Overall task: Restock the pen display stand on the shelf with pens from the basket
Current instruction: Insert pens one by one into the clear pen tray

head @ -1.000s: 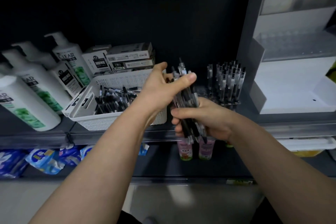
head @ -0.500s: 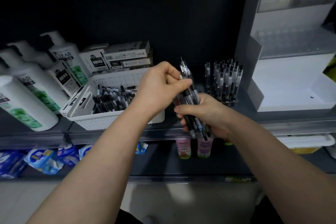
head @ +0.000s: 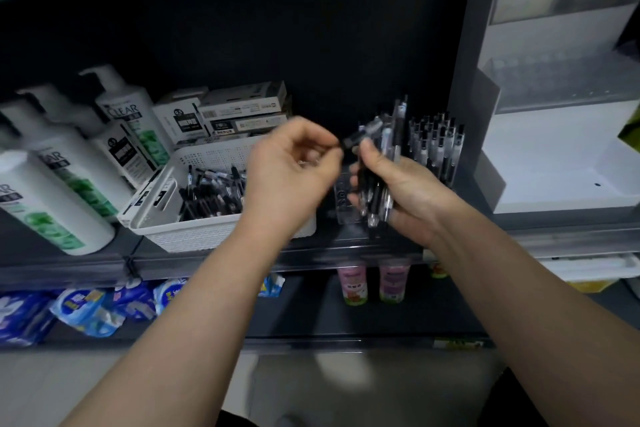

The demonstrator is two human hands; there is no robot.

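My right hand (head: pixel 401 191) grips a bundle of black and clear pens (head: pixel 379 163), held upright in front of the shelf. My left hand (head: pixel 294 166) pinches the end of a single pen (head: pixel 360 135) that slants out of the top of the bundle. Behind my right hand stands the clear pen display stand (head: pixel 434 146) with several pens upright in its right part; its left front part (head: pixel 343 194) shows bare holes. The white basket (head: pixel 194 236) with several loose pens sits to the left, partly hidden by my left wrist.
White shampoo pump bottles (head: pixel 52 191) crowd the shelf's left end. Pen boxes (head: pixel 239 114) are stacked behind the basket. A grey and white display unit (head: pixel 554 135) stands at the right. Small pink bottles (head: pixel 353 284) and blue packets (head: pixel 86 308) sit on the lower shelf.
My left hand has shifted left and drawn one pen sideways out of the top of the bundle. My right hand has risen slightly with the bundle.
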